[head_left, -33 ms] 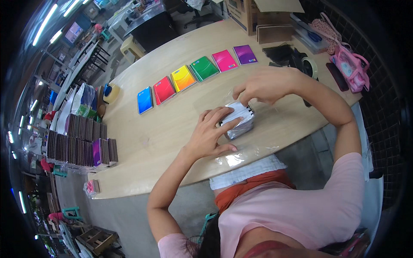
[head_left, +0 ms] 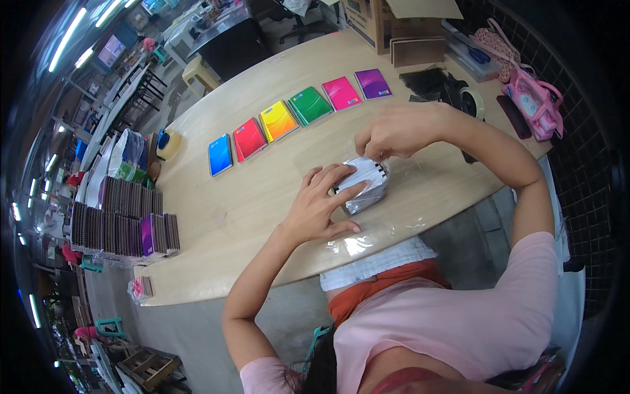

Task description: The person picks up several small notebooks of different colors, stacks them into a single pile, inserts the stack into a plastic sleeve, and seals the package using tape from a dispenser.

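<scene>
Left hand (head_left: pixel 319 209) spread flat, fingers open, pressing on stack of notebooks (head_left: pixel 365 184) in clear plastic bag (head_left: pixel 394 217) at near table (head_left: pixel 230 217) edge, w/ right hand (head_left: pixel 394 134) pinching bag's top, fingers curled.

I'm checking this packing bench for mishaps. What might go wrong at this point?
The clear plastic wrap is loose and spreads past the table edge; it might snag or slide. The left hand presses the small stack of notebooks while the right hand pinches the film above, so the stack may shift or the film tear.
</scene>
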Demonstrator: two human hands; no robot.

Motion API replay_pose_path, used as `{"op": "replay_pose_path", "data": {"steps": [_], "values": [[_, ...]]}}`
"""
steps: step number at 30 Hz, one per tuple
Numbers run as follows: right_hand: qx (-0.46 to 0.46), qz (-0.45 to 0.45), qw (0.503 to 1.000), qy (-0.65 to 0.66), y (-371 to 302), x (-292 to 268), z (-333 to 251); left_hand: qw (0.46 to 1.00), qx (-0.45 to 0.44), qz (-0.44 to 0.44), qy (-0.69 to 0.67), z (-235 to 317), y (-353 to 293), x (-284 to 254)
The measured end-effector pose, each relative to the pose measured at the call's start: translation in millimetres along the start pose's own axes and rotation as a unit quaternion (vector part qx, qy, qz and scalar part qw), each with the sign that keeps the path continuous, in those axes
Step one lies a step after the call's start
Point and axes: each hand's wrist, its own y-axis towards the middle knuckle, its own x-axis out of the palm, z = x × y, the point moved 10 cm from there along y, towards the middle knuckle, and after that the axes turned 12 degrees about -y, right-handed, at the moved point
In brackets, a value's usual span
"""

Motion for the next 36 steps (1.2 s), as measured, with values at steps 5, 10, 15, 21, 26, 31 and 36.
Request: {"op": "replay_pose_path", "data": {"steps": [5,10,15,21,26,31,36], "values": [[-0.041,0.012,0.993,0.108,15.4,8.9,4.0,0.999,0.007,-0.019,-0.027,-6.4,4.6,3.1],[-0.073,0.073,0.974,0.2,22.2,1.8,4.7,0.997,0.001,-0.067,-0.032,-6.8,6.9,7.3],[-0.053,0.187,0.972,0.134,25.8,-2.2,4.7,0.994,-0.019,-0.102,-0.024,-12.0,8.1,11.3],[-0.035,0.227,0.965,0.125,34.2,7.3,2.6,0.993,-0.015,-0.108,-0.039,-9.2,11.5,12.6],[-0.036,0.237,0.962,0.131,36.2,12.0,-0.4,0.991,-0.024,-0.101,-0.087,-11.4,10.7,16.0],[-0.018,0.278,0.939,0.2,34.2,17.8,6.1,0.994,-0.01,-0.086,-0.065,-13.2,9.6,14.0],[0.082,0.271,0.873,0.398,18.5,63.7,30.2,0.996,-0.023,-0.08,-0.016,-9.6,12.2,10.4]]}}
